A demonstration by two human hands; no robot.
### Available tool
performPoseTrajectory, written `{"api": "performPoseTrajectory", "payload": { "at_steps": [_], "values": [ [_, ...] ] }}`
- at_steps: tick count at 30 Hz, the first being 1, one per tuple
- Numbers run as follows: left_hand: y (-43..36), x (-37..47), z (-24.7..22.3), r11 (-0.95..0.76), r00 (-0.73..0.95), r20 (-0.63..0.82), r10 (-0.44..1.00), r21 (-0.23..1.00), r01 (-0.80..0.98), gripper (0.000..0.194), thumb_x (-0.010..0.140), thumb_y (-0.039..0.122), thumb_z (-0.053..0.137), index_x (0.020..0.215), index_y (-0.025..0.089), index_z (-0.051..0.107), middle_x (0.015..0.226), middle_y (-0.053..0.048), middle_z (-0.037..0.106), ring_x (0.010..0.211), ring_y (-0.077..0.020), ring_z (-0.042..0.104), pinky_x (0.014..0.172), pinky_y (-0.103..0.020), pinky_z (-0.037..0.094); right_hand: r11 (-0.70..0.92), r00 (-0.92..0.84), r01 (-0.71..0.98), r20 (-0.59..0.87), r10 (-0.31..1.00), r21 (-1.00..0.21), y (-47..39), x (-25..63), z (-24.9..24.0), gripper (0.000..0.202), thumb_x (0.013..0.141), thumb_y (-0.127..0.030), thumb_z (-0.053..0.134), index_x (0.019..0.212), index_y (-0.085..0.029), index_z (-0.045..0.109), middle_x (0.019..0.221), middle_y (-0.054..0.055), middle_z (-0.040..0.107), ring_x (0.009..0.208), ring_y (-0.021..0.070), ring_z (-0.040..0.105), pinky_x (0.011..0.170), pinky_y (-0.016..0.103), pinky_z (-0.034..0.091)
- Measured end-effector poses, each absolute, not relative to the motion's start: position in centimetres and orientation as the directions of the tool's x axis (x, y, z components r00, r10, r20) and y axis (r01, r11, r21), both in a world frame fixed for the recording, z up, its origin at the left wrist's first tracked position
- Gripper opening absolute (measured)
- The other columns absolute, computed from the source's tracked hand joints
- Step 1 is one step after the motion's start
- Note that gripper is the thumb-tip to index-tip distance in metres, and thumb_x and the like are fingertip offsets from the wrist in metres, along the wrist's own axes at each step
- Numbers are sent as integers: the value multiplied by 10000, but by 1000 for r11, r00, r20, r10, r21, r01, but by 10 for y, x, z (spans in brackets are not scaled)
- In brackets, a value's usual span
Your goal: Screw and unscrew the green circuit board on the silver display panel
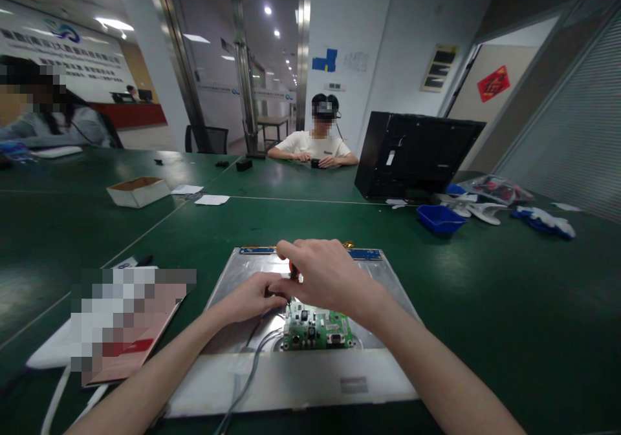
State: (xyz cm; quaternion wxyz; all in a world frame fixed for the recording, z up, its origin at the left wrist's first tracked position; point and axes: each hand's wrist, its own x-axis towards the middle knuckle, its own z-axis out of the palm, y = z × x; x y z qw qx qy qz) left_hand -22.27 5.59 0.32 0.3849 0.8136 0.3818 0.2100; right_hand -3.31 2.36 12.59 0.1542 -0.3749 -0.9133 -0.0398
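My right hand (pixel 324 270) is closed round the red-and-black handle of a small screwdriver (pixel 294 271), held upright with its lower end near a green circuit board (pixel 317 328). Beside it, my left hand (pixel 259 293) has thumb and fingers pressed together close to the screwdriver's lower part and the board's upper left corner; what lies between them is hidden. The board sits on the metal back of a flat display panel (pixel 359 383). Dark cables (pixel 255 364) run from its left side toward me. A blue strip board (pixel 366 254) lines the panel's far edge.
A monitor (pixel 417 157), a blue tray (pixel 440 218) and gloves (pixel 546 220) stand or lie at the right. On the left are an open box (pixel 140 191), paper slips (pixel 212 200) and a blurred pink-and-white item (pixel 145 338). Two people sit at the table.
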Motion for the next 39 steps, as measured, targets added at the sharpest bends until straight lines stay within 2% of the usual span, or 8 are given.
{"api": "performPoseTrajectory", "payload": {
  "at_steps": [4,8,12,19,23,28,33,39],
  "values": [
    [54,-222,5,-383,584,18,811,771,508,111,764,194,590,834,179,675,845,-7,683,783,-172,597,713,-267,437,624,-611,778,325,722,76,24,-38,122,326,918,-478,394,843,-208,561,664,28,637,559,142,539,494,289,154],
    [56,-223,1,-382,608,4,794,781,494,115,764,186,575,824,163,671,758,-4,668,697,-153,584,651,-249,433,631,-623,771,302,722,84,25,-38,122,290,924,-409,401,804,-205,569,654,26,637,544,134,525,491,295,155],
    [59,-224,-5,-373,607,16,794,802,467,111,764,189,577,833,160,659,745,2,653,679,-143,567,631,-237,420,694,-657,720,296,693,-26,26,-33,126,121,850,-283,489,924,-196,527,768,15,660,599,125,525,485,280,173],
    [59,-224,-8,-377,617,35,786,818,434,101,773,203,573,810,149,649,715,7,620,648,-131,539,600,-226,403,771,-744,583,213,633,-256,25,-23,134,268,754,-208,544,1010,-190,466,879,27,651,696,129,540,526,252,268],
    [59,-223,-3,-405,615,59,786,801,441,92,767,191,559,747,143,634,686,7,614,641,-135,537,608,-237,409,743,-705,648,235,669,-171,21,-29,131,193,802,-320,545,942,-196,499,842,29,652,679,139,543,513,262,243],
    [56,-221,5,-406,629,50,776,803,436,108,769,184,557,813,170,654,834,-12,672,779,-167,584,732,-276,442,634,-608,773,280,743,-2,20,-36,126,309,865,-501,466,861,-200,538,709,28,647,577,140,536,491,288,170],
    [56,-223,-2,-332,585,11,811,832,445,99,753,206,592,818,153,643,795,-19,670,734,-167,594,685,-272,453,630,-612,777,248,751,10,21,-36,128,209,871,-404,469,870,-209,545,662,13,630,544,130,511,486,289,152],
    [59,-224,-4,-388,614,30,789,798,461,109,770,213,580,822,146,648,774,-18,654,725,-158,576,675,-258,441,707,-666,695,251,702,-133,22,-29,134,187,785,-237,493,964,-183,494,888,37,654,636,124,513,490,275,184]
  ]
}}
